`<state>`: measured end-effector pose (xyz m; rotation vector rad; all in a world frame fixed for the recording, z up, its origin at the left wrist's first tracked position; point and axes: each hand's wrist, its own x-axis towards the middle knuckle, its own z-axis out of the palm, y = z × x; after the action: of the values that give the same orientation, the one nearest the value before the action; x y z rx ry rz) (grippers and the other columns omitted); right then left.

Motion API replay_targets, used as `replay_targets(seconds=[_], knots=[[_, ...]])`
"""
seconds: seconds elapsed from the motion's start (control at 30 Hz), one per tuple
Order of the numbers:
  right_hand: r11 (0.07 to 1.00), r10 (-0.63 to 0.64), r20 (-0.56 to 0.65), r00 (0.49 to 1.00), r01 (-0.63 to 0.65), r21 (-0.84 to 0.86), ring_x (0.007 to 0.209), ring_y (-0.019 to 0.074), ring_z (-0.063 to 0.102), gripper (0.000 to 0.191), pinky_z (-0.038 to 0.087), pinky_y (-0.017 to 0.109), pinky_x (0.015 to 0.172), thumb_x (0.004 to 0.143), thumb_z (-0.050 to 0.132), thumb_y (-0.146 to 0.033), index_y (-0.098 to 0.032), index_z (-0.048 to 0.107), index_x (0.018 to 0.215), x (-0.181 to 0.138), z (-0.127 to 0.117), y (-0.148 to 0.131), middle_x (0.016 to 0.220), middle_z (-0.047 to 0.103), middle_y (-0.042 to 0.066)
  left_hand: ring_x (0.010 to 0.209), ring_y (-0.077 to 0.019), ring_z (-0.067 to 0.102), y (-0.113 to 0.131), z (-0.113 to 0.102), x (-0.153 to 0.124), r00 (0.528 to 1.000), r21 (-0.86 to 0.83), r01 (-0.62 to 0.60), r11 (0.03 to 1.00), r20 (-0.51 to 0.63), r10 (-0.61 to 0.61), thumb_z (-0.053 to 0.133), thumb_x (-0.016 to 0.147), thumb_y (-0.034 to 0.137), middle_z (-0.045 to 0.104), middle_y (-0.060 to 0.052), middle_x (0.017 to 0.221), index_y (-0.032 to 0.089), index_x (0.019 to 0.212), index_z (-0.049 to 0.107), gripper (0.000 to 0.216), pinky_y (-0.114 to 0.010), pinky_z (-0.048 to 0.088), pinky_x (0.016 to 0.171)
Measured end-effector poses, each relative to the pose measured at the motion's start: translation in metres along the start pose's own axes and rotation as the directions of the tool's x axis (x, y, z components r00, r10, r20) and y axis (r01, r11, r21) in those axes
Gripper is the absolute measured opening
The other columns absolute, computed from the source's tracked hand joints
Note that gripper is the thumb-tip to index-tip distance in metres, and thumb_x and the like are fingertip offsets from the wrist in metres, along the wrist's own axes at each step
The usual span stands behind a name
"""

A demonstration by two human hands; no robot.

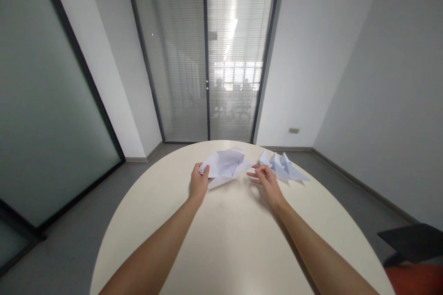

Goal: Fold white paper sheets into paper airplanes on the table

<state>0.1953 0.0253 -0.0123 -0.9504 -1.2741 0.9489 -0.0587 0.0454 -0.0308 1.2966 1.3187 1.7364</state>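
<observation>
My left hand (199, 182) grips the left end of a partly folded white paper (224, 166), thumb on top. The paper is opened out, with creases and a hollow in its middle, and its pointed right corner reaches toward my right hand (266, 182). The right hand's fingers are apart, with the upper fingertip at or close to that corner; whether it touches is unclear. Just beyond the right hand stand three folded white paper boats (285, 168) in a close row, partly hidden by it.
The round cream table (221, 239) has its far edge just behind the papers. At the lower right are a black chair part (413, 242) and a red seat (415, 280). Glass doors with blinds (207, 64) stand beyond the table.
</observation>
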Motion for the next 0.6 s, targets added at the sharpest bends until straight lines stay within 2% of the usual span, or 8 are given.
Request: replay_targets(seconds=[0.07, 0.13, 0.23, 0.33, 0.43, 0.53, 0.6], knots=[[0.998, 0.047, -0.033, 0.998, -0.046, 0.03, 0.094, 0.0238, 0.071, 0.048, 0.056, 0.037, 0.077, 0.075, 0.072, -0.062, -0.026, 0.046, 0.094, -0.001, 0.005, 0.001, 0.123, 0.062, 0.006, 0.076, -0.018, 0.062, 0.009, 0.003, -0.009, 0.994, 0.172, -0.106, 0.979, -0.021, 0.111, 0.059, 0.089, 0.042, 0.065, -0.002, 0.083, 0.02, 0.098, 0.06, 0.024, -0.028, 0.05, 0.07], [0.991, 0.119, -0.038, 0.992, -0.116, 0.064, 0.089, 0.0239, 0.071, 0.057, 0.058, 0.038, 0.072, 0.071, 0.077, -0.06, -0.028, 0.042, 0.103, -0.003, 0.012, 0.002, 0.123, 0.061, 0.006, 0.078, -0.0185, 0.062, 0.019, 0.007, -0.018, 0.979, 0.258, -0.183, 0.948, -0.034, 0.199, 0.055, 0.093, 0.041, 0.067, -0.004, 0.09, 0.021, 0.103, 0.06, 0.023, -0.029, 0.05, 0.072], [0.966, 0.238, -0.063, 0.969, -0.229, 0.123, 0.087, 0.0255, 0.072, 0.074, 0.061, 0.042, 0.07, 0.067, 0.081, -0.057, -0.033, 0.032, 0.118, -0.005, 0.022, 0.006, 0.127, 0.058, 0.008, 0.099, -0.0199, 0.065, 0.032, 0.013, -0.031, 0.931, 0.227, -0.366, 0.903, 0.096, 0.353, 0.052, 0.096, 0.034, 0.069, -0.007, 0.106, 0.021, 0.109, 0.061, 0.021, -0.032, 0.05, 0.088], [0.971, 0.22, -0.121, 0.968, -0.205, 0.123, 0.093, 0.0264, 0.069, 0.082, 0.061, 0.042, 0.072, 0.064, 0.084, -0.052, -0.034, 0.031, 0.123, -0.005, 0.026, 0.011, 0.128, 0.056, 0.009, 0.108, -0.0191, 0.063, 0.036, 0.018, -0.038, 0.879, 0.175, -0.472, 0.864, 0.166, 0.447, 0.051, 0.096, 0.029, 0.069, -0.007, 0.113, 0.021, 0.108, 0.061, 0.018, -0.033, 0.047, 0.097], [0.991, 0.112, -0.147, 0.983, -0.098, 0.096, 0.104, 0.0264, 0.065, 0.085, 0.059, 0.044, 0.084, 0.059, 0.087, -0.046, -0.033, 0.037, 0.126, -0.002, 0.023, 0.016, 0.124, 0.057, 0.007, 0.098, -0.019, 0.065, 0.034, 0.019, -0.037, 0.912, 0.192, -0.407, 0.893, 0.127, 0.389, 0.051, 0.095, 0.032, 0.069, -0.007, 0.106, 0.021, 0.107, 0.061, 0.018, -0.031, 0.05, 0.087], [0.993, -0.002, -0.106, 0.994, 0.014, 0.113, 0.105, 0.0248, 0.065, 0.087, 0.054, 0.045, 0.095, 0.058, 0.088, -0.039, -0.032, 0.041, 0.13, 0.002, 0.019, 0.018, 0.121, 0.06, 0.006, 0.082, -0.0192, 0.064, 0.029, 0.017, -0.03, 0.968, 0.235, -0.243, 0.941, -0.003, 0.251, 0.053, 0.094, 0.037, 0.068, -0.005, 0.092, 0.02, 0.103, 0.059, 0.02, -0.029, 0.05, 0.073], [0.992, -0.044, -0.096, 0.994, 0.055, 0.116, 0.104, 0.0253, 0.066, 0.085, 0.052, 0.046, 0.097, 0.061, 0.087, -0.038, -0.03, 0.043, 0.133, 0.004, 0.016, 0.018, 0.118, 0.063, 0.007, 0.081, -0.0197, 0.063, 0.025, 0.015, -0.024, 0.979, 0.226, -0.163, 0.96, -0.08, 0.185, 0.053, 0.093, 0.039, 0.067, -0.005, 0.09, 0.021, 0.101, 0.057, 0.02, -0.029, 0.049, 0.073]])
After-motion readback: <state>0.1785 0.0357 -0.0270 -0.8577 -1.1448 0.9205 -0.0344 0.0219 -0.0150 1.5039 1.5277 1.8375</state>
